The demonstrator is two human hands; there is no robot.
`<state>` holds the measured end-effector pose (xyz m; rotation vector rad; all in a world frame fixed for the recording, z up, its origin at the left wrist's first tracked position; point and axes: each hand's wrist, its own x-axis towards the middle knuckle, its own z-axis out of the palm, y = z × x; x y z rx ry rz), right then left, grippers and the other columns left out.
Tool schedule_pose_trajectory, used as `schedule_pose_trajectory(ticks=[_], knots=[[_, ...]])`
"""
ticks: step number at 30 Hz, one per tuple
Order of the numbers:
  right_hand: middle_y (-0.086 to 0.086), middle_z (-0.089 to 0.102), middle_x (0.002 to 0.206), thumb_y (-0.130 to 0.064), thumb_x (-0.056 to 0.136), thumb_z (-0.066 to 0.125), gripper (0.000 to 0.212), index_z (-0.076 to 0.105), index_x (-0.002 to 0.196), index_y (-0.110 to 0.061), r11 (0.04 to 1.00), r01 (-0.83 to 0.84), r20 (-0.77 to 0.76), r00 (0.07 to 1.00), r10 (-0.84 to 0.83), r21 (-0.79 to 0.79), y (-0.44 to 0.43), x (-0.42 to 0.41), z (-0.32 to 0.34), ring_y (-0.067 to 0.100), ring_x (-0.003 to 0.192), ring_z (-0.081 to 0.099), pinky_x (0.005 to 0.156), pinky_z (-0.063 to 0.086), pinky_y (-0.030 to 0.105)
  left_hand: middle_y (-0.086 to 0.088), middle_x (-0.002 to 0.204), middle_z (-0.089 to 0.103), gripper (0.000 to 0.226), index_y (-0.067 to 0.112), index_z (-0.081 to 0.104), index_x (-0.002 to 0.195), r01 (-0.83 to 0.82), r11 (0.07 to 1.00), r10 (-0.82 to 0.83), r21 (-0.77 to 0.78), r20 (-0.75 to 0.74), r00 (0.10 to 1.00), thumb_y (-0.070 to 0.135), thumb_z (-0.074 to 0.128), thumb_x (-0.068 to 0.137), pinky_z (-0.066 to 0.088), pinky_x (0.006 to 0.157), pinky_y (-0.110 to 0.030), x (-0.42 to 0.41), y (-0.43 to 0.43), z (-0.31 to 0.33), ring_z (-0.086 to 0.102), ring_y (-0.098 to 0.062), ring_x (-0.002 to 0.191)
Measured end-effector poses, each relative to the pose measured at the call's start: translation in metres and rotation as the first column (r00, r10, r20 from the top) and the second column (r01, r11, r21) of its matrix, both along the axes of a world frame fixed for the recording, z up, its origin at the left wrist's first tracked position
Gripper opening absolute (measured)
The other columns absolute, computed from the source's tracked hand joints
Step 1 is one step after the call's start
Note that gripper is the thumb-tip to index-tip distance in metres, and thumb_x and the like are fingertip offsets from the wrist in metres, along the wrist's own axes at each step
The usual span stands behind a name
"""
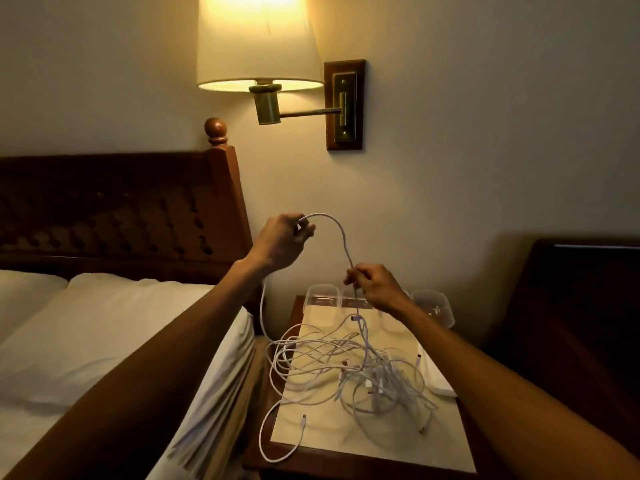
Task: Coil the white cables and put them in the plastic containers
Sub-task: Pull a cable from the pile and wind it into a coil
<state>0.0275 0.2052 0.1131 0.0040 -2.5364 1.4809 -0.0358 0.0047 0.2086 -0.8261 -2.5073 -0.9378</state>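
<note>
Both hands, left hand (282, 237) and right hand (375, 284), pinch one white cable (341, 233) arching between them.

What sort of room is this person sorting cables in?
Probably a hotel bedroom: a made bed with a carved wooden headboard, a brass swing-arm wall lamp beside it, and a small nightstand.

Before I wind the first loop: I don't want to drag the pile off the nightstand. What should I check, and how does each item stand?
1. Left hand grips the cable: ok.
2. Right hand pinches the same cable lower down: ok.
3. That cable free of the tangle: not ok, it runs down into it.
4. Tangle fully on the nightstand: not ok, loops hang over its left edge.
5. Containers empty: cannot tell.
</note>
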Motion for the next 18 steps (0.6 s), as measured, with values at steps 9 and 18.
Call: schedule_pose_trajectory(ticks=[9, 18], knots=[[0.008, 0.062, 0.075, -0.025, 0.100, 0.050, 0.028, 0.063, 0.095, -0.002, 0.925, 0.096, -0.253, 0.947, -0.199, -0.366, 0.024, 0.000, 0.075, 0.019, 0.068, 0.061, 0.070, 0.059, 0.033, -0.010, 0.089, 0.069, 0.018, 0.013, 0.070, 0.097, -0.037, 0.998, 0.020, 0.052, 0.279, 0.960, 0.030, 0.069, 0.091, 0.048, 0.064, -0.029, 0.001, -0.019, -0.002, 0.063, -0.023, 0.078], [0.003, 0.067, 0.082, -0.028, 0.095, 0.059, 0.023, 0.071, 0.096, -0.009, 0.936, -0.031, -0.326, 0.941, -0.090, -0.349, 0.016, -0.003, 0.148, 0.013, 0.075, 0.063, 0.076, 0.058, 0.031, -0.005, 0.099, 0.069, 0.040, 0.023, 0.064, 0.122, 0.220, 0.917, -0.385, 0.334, 0.586, 0.713, 0.031, 0.075, 0.084, 0.051, 0.064, -0.020, 0.026, 0.029, -0.009, 0.061, -0.009, 0.074]])
